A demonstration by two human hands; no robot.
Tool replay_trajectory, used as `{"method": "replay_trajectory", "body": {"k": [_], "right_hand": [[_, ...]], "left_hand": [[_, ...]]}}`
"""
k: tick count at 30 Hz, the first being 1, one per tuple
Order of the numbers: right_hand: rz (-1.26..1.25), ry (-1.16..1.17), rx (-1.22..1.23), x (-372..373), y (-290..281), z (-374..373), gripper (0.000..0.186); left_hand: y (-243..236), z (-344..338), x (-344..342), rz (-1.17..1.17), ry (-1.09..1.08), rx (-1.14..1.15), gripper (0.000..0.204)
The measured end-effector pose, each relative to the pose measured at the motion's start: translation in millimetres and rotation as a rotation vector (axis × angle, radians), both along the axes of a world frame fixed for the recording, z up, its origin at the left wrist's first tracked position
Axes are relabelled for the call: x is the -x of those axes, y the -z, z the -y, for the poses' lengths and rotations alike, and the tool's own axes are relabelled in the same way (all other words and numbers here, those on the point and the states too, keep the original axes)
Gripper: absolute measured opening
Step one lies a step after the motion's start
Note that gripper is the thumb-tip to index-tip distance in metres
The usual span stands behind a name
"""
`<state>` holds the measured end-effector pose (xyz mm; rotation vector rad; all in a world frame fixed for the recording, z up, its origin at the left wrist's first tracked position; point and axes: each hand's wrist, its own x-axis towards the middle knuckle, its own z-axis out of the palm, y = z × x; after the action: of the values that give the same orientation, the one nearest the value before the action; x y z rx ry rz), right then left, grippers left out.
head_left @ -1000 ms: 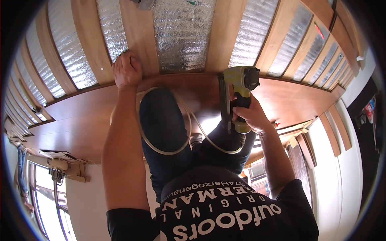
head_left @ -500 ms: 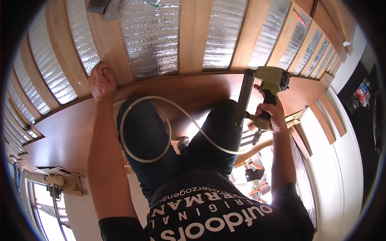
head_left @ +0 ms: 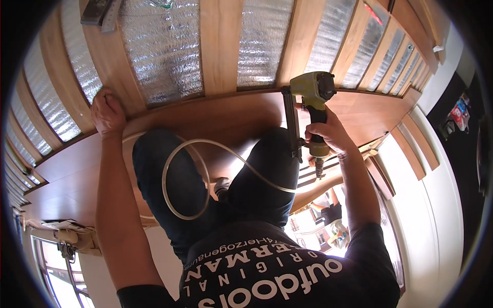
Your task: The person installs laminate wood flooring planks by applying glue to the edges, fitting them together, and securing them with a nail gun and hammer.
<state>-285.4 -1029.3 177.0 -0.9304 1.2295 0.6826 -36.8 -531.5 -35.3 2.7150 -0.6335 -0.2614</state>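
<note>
My left hand point(head_left: 107, 113) rests closed at the near end of a pale wood batten point(head_left: 110, 66), beside silver foil underlay point(head_left: 162, 51); anything inside its fingers is hidden. My right hand point(head_left: 326, 131) grips the black handle of a yellow-green nail gun point(head_left: 308, 87), held over my right thigh with its long black magazine on the left and a metal air fitting hanging below. A translucent hose point(head_left: 208, 141) loops over my knees point(head_left: 159, 151). I kneel on reddish-brown floor boards point(head_left: 72, 179), whose edge runs along the foot of the battens.
A dark metal tool point(head_left: 100, 13) lies on a batten at the top left. A red object point(head_left: 375, 14) lies farther right. At lower right another person point(head_left: 331, 215) is by a bright opening. Loose planks point(head_left: 411, 143) are at the right, machinery point(head_left: 67, 241) at lower left.
The view has shifted along the battens, and the metal tool shows more fully. My left hand sits farther left in view. The nail gun swung right, then back left and slightly up.
</note>
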Motion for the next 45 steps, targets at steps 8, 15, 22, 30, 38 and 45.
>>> {"method": "replay_trajectory", "body": {"k": [8,15,22,30,38,45], "right_hand": [[-0.073,-0.082,-0.026,-2,-3,-1,0.063],[-0.058,-0.07,0.008,8,-2,18,0.061],[-0.126,-0.114,-0.003,12,-3,28,0.059],[-0.073,-0.087,0.083,23,-10,23,0.053],[-0.055,0.047,0.444,30,-38,98,0.041],[-0.196,-0.04,0.427,5,14,146,0.022]], "left_hand": [[2,-2,-1,-0.002,0.014,0.027,0.015],[4,-3,1,-0.002,0.0,-0.021,0.015],[7,-6,1,-0.008,-0.025,-0.007,0.017],[18,-16,2,0.003,-0.024,0.007,0.018],[26,-22,0,-0.087,-0.084,-0.132,0.018],[16,-17,1,-0.016,-0.001,-0.024,0.019]]}}
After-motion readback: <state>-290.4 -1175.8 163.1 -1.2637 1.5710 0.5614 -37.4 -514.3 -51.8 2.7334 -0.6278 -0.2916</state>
